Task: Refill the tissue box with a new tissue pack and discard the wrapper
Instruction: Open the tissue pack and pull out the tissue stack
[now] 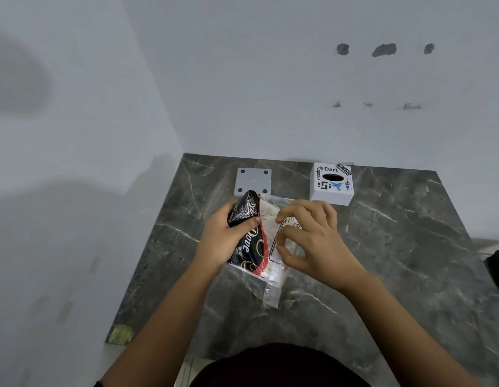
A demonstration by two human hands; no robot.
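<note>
Both our hands are on the tissue pack [249,236], held just above the middle of the dark marble counter [396,247]. Our left hand [223,238] is wrapped around the black printed side, thumb pressed across its face, fingers curled behind it. Our right hand [312,236] works the pale, clear side: thumb and forefinger are pinched together on the wrapper [272,286] film near the pack's upper edge, while the other fingers are loosely curled beside them. A loose tail of clear plastic hangs from the bottom of the pack toward the counter; whether it touches the stone we cannot tell.

We judge this to be the unwrapping step: the pack is in hand, the film looks partly loosened, and no tissues have yet come out. Whether the seam is already torn we cannot make out under our fingers.

Farther back, near the wall, stands the white tissue box [331,184], stickers on its top and the dark oval slot facing up. Well to its left, just behind the pack, lies a flat grey square plate [253,180] with four dark holes at its corners; it may be the box's base, but that is our guess.

Next we need a firm hold with the left while the right pulls the film apart, then slides the tissues free without scattering them. No bin for the wrapper is in view.
</note>
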